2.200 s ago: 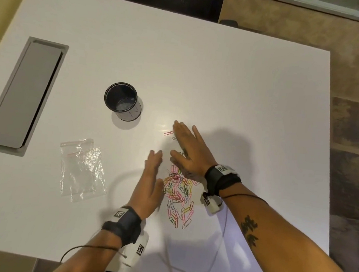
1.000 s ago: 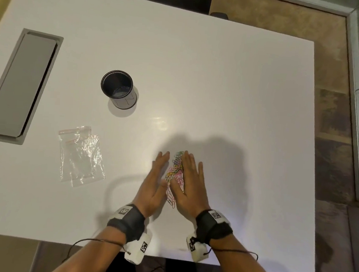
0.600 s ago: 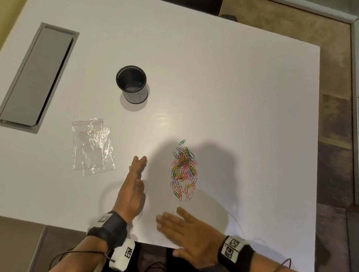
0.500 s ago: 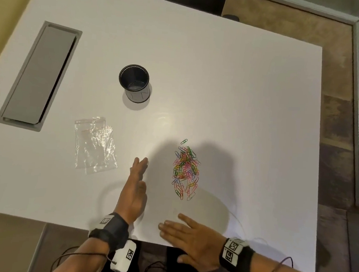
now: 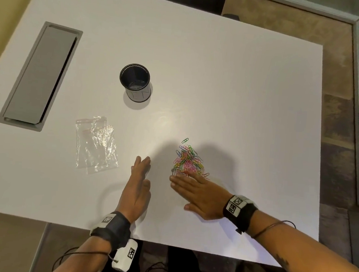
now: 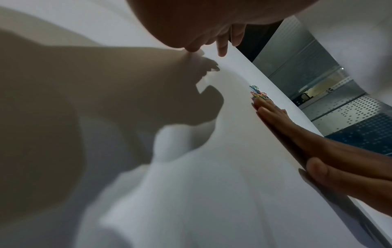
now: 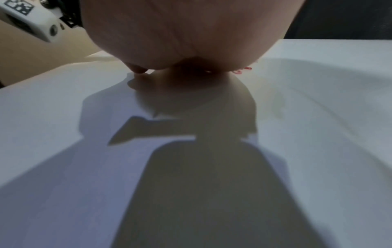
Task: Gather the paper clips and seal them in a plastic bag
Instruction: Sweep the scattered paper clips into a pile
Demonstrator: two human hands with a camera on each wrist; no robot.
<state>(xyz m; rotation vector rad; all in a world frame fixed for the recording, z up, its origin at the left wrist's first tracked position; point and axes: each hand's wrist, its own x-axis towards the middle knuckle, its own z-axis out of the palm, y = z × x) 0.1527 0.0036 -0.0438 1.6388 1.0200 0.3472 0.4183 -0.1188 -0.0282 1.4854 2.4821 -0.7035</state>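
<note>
A heap of coloured paper clips (image 5: 188, 162) lies on the white table (image 5: 232, 86); the left wrist view shows the same paper clips (image 6: 259, 95). My right hand (image 5: 195, 190) lies flat on the table with straight fingers, its side against the near edge of the heap. That right hand (image 6: 297, 130) is seen flat in the left wrist view too. My left hand (image 5: 138, 184) stands on its edge with straight fingers, left of the heap and apart from it. Two clear plastic bags (image 5: 96, 144) lie overlapped further left.
A black mesh cup (image 5: 136, 82) stands upright behind the bags. A grey cable hatch (image 5: 39, 75) is set into the table at the far left. The table's near edge (image 5: 166, 242) runs just behind my wrists.
Both hands squeezed the scattered clips into a narrow heap, then drew apart. My right hand has since slid forward from the table's near edge up against the heap's near side.
</note>
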